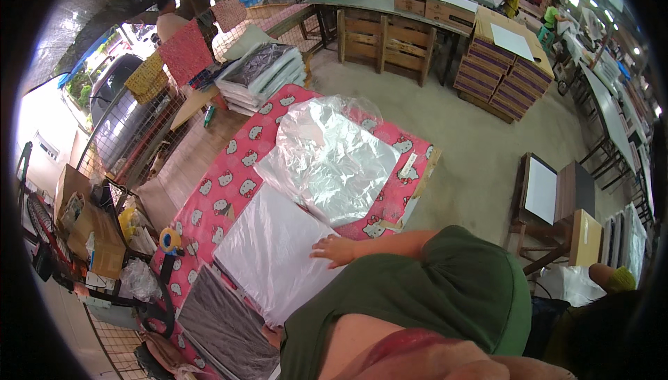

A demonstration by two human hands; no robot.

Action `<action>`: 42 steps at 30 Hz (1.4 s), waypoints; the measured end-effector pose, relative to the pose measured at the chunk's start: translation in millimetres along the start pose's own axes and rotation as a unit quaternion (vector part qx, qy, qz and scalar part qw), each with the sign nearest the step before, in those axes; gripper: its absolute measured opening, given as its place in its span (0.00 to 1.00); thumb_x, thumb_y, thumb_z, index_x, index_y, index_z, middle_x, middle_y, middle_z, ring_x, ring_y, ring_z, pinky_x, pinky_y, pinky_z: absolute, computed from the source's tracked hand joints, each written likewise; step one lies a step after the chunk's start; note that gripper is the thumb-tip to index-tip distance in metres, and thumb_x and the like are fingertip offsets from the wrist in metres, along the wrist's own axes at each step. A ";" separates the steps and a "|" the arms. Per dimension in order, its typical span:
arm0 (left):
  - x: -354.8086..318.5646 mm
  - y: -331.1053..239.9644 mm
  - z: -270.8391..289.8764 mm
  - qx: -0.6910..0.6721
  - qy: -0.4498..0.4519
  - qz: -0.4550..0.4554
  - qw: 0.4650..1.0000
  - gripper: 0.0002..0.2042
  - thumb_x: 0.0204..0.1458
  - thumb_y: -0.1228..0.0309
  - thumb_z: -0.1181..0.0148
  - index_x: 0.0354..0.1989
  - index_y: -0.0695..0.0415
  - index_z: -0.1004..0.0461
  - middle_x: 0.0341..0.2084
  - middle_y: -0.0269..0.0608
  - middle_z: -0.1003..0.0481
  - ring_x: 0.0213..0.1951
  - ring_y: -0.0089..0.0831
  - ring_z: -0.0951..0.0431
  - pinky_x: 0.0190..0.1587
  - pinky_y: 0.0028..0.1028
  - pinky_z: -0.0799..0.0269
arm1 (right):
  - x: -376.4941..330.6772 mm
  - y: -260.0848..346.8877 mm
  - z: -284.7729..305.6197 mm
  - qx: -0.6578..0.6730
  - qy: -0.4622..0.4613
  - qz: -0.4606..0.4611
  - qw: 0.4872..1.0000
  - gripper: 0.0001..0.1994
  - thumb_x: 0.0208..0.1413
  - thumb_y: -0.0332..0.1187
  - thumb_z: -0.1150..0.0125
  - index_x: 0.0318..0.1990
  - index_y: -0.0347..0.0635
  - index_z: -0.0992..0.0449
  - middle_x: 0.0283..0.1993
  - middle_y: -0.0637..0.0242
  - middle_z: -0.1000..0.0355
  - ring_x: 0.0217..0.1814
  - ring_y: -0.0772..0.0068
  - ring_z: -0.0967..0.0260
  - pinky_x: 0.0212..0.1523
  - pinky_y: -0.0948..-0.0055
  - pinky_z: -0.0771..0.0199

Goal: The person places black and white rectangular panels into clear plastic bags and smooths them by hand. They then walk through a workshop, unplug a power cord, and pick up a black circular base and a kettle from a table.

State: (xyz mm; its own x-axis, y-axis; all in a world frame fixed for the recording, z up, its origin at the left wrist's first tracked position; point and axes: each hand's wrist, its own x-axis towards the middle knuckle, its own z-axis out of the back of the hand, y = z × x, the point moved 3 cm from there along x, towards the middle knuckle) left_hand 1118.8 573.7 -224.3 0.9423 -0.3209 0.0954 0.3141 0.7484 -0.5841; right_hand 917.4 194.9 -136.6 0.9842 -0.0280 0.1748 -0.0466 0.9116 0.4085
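Note:
A flat, white rectangular panel [268,241], wrapped in clear plastic, lies on the table. My right hand [335,250] rests on its right part, palm down with the fingers stretched out. Only a small bit of my left hand [272,336] shows, at the panel's near edge beside my green shirt; its fingers are mostly hidden. Left of it lies a dark grey panel [226,328] in clear plastic. Just beyond the white panel a pile of loose clear plastic sheets or bags [334,157] spreads over the pink patterned table cover [226,178].
A yellow-and-blue tape roll [170,241] sits at the table's left edge. Wrapped panels [261,77] are stacked beyond the far left corner. Cardboard boxes [504,67] stand at the far right. A low rack with a white panel [541,191] is to the right. Other people work far off.

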 end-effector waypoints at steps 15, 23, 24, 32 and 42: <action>-6.2 22.7 -21.8 -0.013 0.036 -0.004 0.999 0.19 0.47 0.55 0.48 0.37 0.60 0.32 0.25 0.45 0.28 0.28 0.40 0.27 0.32 0.35 0.34 | -6.7 -61.8 -1.0 0.035 0.030 -0.181 0.982 0.12 0.44 0.33 0.48 0.38 0.42 0.33 0.37 0.58 0.32 0.39 0.53 0.32 0.37 0.58 0.32; -23.8 16.8 -24.7 0.009 0.040 0.031 0.999 0.18 0.46 0.58 0.47 0.37 0.60 0.32 0.25 0.46 0.28 0.28 0.40 0.27 0.32 0.35 0.34 | -39.2 -49.5 14.2 -0.013 -0.026 -0.203 0.979 0.10 0.44 0.32 0.48 0.36 0.42 0.32 0.36 0.58 0.34 0.37 0.57 0.32 0.36 0.60 0.31; -25.7 17.2 -23.3 0.012 0.040 0.034 0.999 0.18 0.45 0.58 0.47 0.37 0.60 0.32 0.25 0.46 0.28 0.28 0.40 0.27 0.32 0.35 0.34 | -37.3 -47.1 17.2 0.011 -0.053 -0.209 0.976 0.09 0.45 0.31 0.48 0.36 0.41 0.32 0.36 0.58 0.35 0.37 0.57 0.33 0.37 0.60 0.31; -32.6 7.3 -25.8 0.014 0.039 0.039 0.998 0.17 0.44 0.60 0.47 0.37 0.60 0.32 0.26 0.46 0.28 0.29 0.41 0.27 0.33 0.35 0.33 | -27.6 -59.1 1.5 0.188 -0.222 -0.205 0.935 0.08 0.47 0.27 0.53 0.36 0.37 0.31 0.33 0.55 0.33 0.38 0.54 0.34 0.39 0.63 0.34; -38.2 5.2 -27.4 0.019 0.041 0.050 0.998 0.16 0.41 0.63 0.46 0.38 0.60 0.33 0.26 0.47 0.27 0.29 0.42 0.27 0.34 0.34 0.33 | -41.6 -61.8 -13.8 0.169 -0.076 -0.208 0.960 0.09 0.42 0.28 0.49 0.35 0.40 0.32 0.32 0.57 0.31 0.37 0.55 0.33 0.38 0.62 0.35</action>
State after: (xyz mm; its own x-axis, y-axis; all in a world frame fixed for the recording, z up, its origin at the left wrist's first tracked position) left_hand 1081.2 574.0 -253.0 0.9571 -0.2885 -0.0287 0.2244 0.8000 -0.5565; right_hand 881.7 145.3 -181.5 0.8946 -0.4439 0.0508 0.2677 0.6235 0.7346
